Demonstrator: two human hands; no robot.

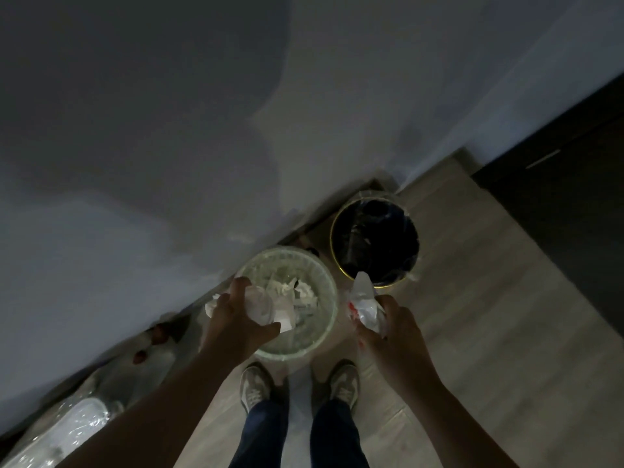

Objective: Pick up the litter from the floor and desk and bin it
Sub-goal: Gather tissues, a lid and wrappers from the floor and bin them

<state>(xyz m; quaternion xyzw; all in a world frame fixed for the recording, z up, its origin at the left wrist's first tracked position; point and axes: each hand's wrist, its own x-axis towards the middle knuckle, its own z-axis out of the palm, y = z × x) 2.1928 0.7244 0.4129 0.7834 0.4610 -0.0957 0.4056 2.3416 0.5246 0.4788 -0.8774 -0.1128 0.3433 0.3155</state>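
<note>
Above the part-filled pale bin [293, 250], the left hand [236, 317] grips crumpled paper [261, 305] and the right hand [395, 331] beside it clutches a wrapper [366, 304], neither yet dropped in.

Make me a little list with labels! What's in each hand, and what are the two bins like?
left hand: grips crumpled white paper above the pale bin
right hand: grips a white wrapper with red marks, near the black bin
pale bin: already has paper scraps inside
black bin: gold rim, clear liner, beside the pale bin
floor: pale boards
</note>
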